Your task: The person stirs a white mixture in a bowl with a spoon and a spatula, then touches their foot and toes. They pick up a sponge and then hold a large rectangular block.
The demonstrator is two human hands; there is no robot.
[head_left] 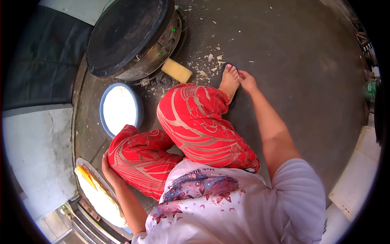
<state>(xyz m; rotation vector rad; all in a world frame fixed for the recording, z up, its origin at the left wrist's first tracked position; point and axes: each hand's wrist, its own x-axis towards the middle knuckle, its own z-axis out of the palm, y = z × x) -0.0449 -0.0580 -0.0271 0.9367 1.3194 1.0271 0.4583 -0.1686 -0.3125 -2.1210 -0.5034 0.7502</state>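
My left hand [107, 167] lies along the outer side of my left knee, fingers stretched out and partly hidden by the red patterned trousers [195, 118]. Beside it is a round tray bearing a stack of thin pale sheets [99, 195], with a yellow-orange piece on top. My right hand [247, 82] is at the toes of my bare foot [229, 83], its fingers bent together against them. Ahead of my knees stand a blue basin [138, 106] filled with something white and a round black griddle [128, 36] with lit green indicators.
A pale yellow block [177, 70] juts out by the griddle's base. Dry flakes [210, 57] are scattered over the dark floor [308, 93]. A whitish wall panel [36, 150] runs along the left, and a green bottle [370, 90] is at the right edge.
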